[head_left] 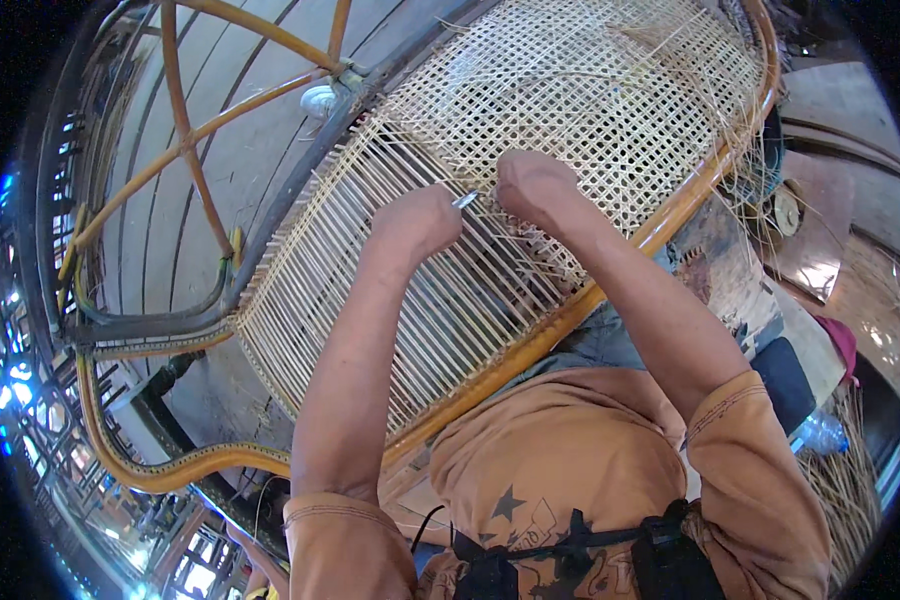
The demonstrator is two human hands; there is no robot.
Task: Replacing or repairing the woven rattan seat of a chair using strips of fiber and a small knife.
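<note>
A rattan bench frame with a cane seat panel [590, 95] lies across my front. Its far right part is woven in an open lattice, while the left part has only parallel cane strands [330, 290]. My left hand [417, 222] is closed over these strands, gripping a small shiny metal tool [464, 200] whose tip points toward my right hand. Close by, at the edge of the woven part, my right hand [535, 185] is closed with its knuckles up. Whatever its fingers hold is hidden beneath them. Loose strand ends stick up around both hands.
A polished orange rattan rail [670, 215] borders the seat on my side. Dark poles and crossed rattan pieces [185, 145] stand at upper left. At right are a clear plastic bottle [822, 434], a bundle of cane strips [840, 490] and boards. Part of another person [260, 565] shows at lower left.
</note>
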